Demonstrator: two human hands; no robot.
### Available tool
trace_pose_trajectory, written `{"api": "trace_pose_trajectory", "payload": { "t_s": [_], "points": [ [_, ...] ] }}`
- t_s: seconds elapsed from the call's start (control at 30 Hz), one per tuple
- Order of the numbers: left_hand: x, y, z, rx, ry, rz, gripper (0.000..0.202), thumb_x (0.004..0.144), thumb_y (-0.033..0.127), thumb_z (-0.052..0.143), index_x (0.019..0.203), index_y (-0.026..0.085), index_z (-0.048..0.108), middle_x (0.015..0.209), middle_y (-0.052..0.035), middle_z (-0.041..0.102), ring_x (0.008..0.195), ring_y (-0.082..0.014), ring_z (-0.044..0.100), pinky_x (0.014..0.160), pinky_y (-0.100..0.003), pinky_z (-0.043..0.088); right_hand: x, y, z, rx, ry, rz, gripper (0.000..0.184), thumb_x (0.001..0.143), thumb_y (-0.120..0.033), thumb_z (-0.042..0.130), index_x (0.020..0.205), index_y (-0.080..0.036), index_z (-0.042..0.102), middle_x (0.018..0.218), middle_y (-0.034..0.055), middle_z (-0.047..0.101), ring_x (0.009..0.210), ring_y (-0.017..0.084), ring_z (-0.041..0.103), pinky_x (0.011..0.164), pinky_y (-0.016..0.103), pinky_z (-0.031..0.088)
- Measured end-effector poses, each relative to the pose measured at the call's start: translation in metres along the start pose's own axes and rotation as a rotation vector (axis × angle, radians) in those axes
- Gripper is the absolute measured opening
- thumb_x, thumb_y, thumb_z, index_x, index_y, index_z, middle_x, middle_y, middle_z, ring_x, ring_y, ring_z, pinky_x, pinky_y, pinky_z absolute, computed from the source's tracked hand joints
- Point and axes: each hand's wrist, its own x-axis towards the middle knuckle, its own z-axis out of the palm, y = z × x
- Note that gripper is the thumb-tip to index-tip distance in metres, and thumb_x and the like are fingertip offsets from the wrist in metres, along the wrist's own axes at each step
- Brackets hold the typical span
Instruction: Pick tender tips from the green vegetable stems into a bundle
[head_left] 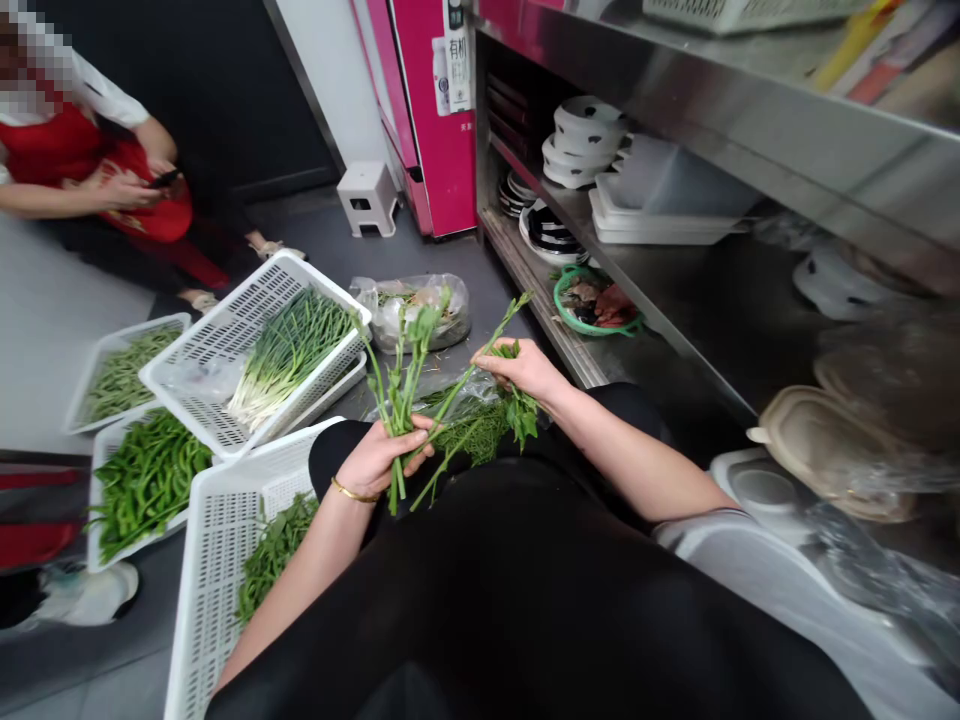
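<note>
My left hand (381,455) is closed around a bunch of green herb stems (401,375) that stand upright above my lap. My right hand (521,368) pinches the leafy end of one long stem (480,355) that runs back to the bunch. A pile of loose green leaves (480,425) lies on clear plastic between my knees, right under both hands. A gold bangle sits on my left wrist.
White perforated baskets hold scallions (289,345), green beans (146,480) and leafy greens (274,550) at my left. A plastic bag of scraps (420,310) lies ahead. A steel shelf (675,290) with plates and trays runs along the right. Another person sits at far left.
</note>
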Motion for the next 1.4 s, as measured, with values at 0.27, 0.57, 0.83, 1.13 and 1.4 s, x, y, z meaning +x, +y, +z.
{"api": "trace_pose_trajectory", "payload": {
  "t_s": [0.27,0.57,0.83,1.13,1.4],
  "points": [
    [-0.002,0.011,-0.001,0.018,0.062,-0.02,0.028,0.061,0.024,0.077,0.082,0.011,0.063,0.057,-0.0009,0.06,0.038,-0.0057,0.047,0.033,-0.015,0.031,-0.036,-0.027,-0.029,-0.839,-0.014,-0.514,0.022,0.085,-0.03,0.051,0.093,-0.015,0.065,0.085,0.0067,0.067,0.075,0.014,0.059,0.07,0.024,0.041],
    [-0.014,0.01,-0.004,0.088,0.072,-0.011,0.027,0.06,0.025,0.077,0.079,0.011,0.065,0.069,-0.0049,0.065,0.042,-0.0065,0.05,0.032,-0.015,0.033,-0.003,-0.034,-0.034,-1.138,-0.452,-0.606,0.017,0.083,-0.019,0.047,0.084,-0.013,0.064,0.076,0.0067,0.062,0.066,0.013,0.054,0.058,0.023,0.035],
    [-0.011,0.001,-0.011,0.228,0.188,0.072,0.023,0.063,0.029,0.074,0.072,0.011,0.064,0.052,-0.0014,0.059,0.04,-0.0044,0.044,0.037,-0.015,0.032,-0.019,-0.018,-0.048,-0.002,0.222,-0.308,0.03,0.086,-0.042,0.041,0.076,-0.018,0.055,0.052,-0.0055,0.041,0.039,0.006,0.029,0.043,0.02,0.029],
    [-0.003,0.004,-0.005,0.375,0.164,0.113,0.025,0.066,0.034,0.071,0.072,0.01,0.064,0.05,-0.0003,0.055,0.039,-0.0055,0.04,0.038,-0.018,0.028,-0.021,-0.01,0.001,-1.014,-0.58,-0.412,0.017,0.08,-0.031,0.055,0.079,-0.015,0.06,0.074,0.0062,0.062,0.064,0.014,0.054,0.058,0.023,0.034],
    [-0.009,-0.002,-0.002,0.353,0.186,0.073,0.024,0.064,0.033,0.072,0.072,0.011,0.064,0.05,-0.0003,0.056,0.039,-0.0064,0.04,0.038,-0.019,0.028,-0.02,-0.003,-0.011,-0.181,-0.029,-0.249,0.036,0.088,-0.043,0.037,0.073,-0.015,0.054,0.062,-0.001,0.054,0.054,0.009,0.047,0.055,0.021,0.037]
  ]
}}
